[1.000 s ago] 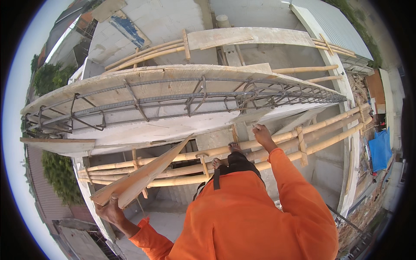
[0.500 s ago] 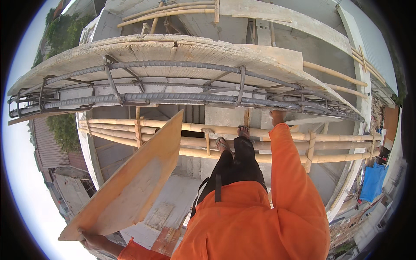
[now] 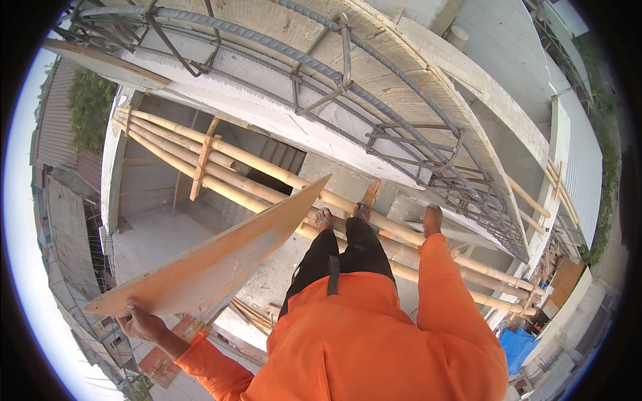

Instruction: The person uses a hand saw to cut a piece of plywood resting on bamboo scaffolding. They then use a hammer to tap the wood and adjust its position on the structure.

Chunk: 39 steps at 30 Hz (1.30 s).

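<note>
I stand on bamboo scaffold poles (image 3: 267,175) high above the ground, my feet on the poles below me. My left hand (image 3: 139,323) grips the lower end of a long plywood board (image 3: 221,257), which slants up to the right toward the concrete ledge (image 3: 267,113). My right hand (image 3: 432,220) reaches forward in an orange sleeve and rests against the underside edge of the ledge; what its fingers hold is hidden. A steel rebar cage (image 3: 374,113) lies along the curved wooden formwork (image 3: 408,73) on top of the ledge.
Below the poles is an open drop to a concrete floor (image 3: 154,240). A white wall (image 3: 568,154) runs on the right, with a blue tarp (image 3: 518,347) beneath it. Roofs and trees (image 3: 83,113) lie far left.
The view has swung and tilted left, so the ledge and rebar now run diagonally. The board in my left hand has risen and points closer to the ledge. My right hand stays at the ledge.
</note>
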Each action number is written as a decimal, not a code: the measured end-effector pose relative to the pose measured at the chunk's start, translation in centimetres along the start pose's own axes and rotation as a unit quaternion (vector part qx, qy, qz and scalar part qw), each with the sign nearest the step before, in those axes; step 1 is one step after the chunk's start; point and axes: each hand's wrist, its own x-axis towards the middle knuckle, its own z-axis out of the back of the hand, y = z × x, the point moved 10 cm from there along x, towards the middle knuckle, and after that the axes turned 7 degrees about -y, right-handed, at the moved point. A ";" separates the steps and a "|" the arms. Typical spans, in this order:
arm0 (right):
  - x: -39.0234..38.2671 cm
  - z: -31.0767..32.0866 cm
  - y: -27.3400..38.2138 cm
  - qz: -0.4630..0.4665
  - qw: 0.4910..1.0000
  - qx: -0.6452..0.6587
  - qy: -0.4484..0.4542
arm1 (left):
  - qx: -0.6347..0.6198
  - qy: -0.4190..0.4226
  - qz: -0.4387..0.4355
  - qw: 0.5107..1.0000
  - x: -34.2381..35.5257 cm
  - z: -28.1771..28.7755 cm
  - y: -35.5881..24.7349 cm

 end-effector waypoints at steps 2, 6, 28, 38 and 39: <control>-5.0 -2.7 6.0 0.102 0.986 -0.036 0.126 | 0.051 -0.002 -0.023 0.998 -1.5 -1.0 -1.9; -26.4 -4.8 29.8 0.344 0.903 0.020 0.255 | -0.005 0.035 -0.004 0.999 -3.4 -4.0 -4.6; -55.0 -8.8 52.1 0.576 0.643 0.272 0.425 | 0.285 -0.092 0.242 0.923 -19.1 19.1 6.7; -51.9 -5.9 51.7 0.517 0.674 0.307 0.429 | 0.306 0.000 0.714 0.629 -74.4 24.5 8.6; -51.8 -5.7 51.7 0.533 0.678 0.296 0.411 | 0.292 0.014 0.734 0.613 -76.3 24.1 7.4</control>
